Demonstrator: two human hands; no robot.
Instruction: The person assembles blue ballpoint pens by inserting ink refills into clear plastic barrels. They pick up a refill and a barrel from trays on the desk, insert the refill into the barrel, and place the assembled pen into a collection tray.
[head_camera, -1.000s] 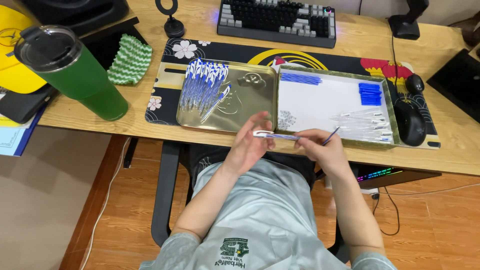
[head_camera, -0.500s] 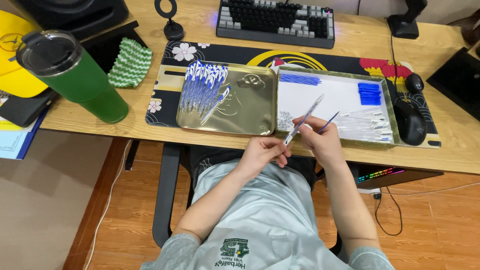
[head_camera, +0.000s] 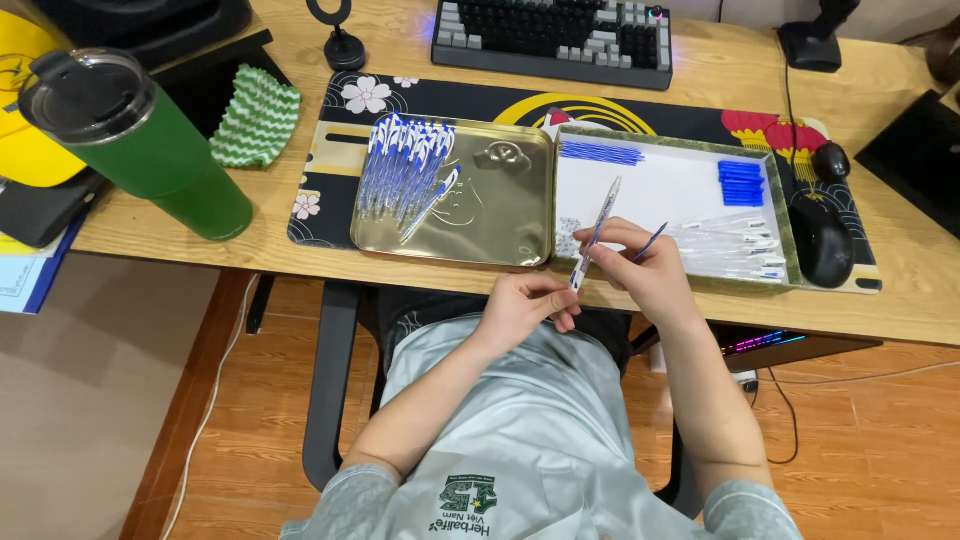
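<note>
Wooden desk (head_camera: 300, 215) carries a patterned mat under two trays. Far left of the grip stands a green tumbler (head_camera: 150, 150); nearer, a gold tray (head_camera: 500, 215) holds a heap of finished pens (head_camera: 405, 170). Left hand (head_camera: 525, 305) pinches the lower end of a clear pen barrel (head_camera: 595, 235), tilted upward. Right hand (head_camera: 650, 270) grips the barrel's middle and a thin blue refill (head_camera: 650, 242), above the white tray's (head_camera: 660, 185) near edge.

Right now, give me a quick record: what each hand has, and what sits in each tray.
left hand: pinches lower end of a clear pen
right hand: steadies the pen, holds a thin blue refill
gold tray: pile of finished pens
white tray: blue refills, blue caps, clear barrels
</note>
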